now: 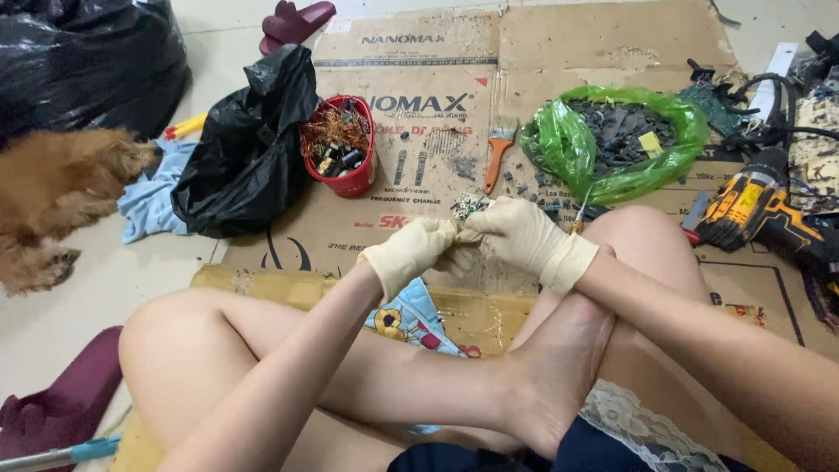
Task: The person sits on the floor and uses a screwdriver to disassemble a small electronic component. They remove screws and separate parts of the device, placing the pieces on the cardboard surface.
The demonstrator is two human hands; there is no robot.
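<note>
I sit cross-legged on flattened cardboard (577,44). Both hands wear pale rubber gloves and meet in front of my knees. My left hand (412,251) and my right hand (523,236) are both closed around a small circuit board (466,206) that sticks up between the fingers. A thin tool with a yellowish handle (578,219) pokes out just beyond my right wrist; which hand grips it is not clear.
A red cup (343,149) of wire and parts stands beyond my hands, beside a black bag (245,149). A paintbrush (498,150), a green bag (616,140) of dark chips and a yellow-black drill (756,205) lie to the right. A brown dog (52,197) lies at left.
</note>
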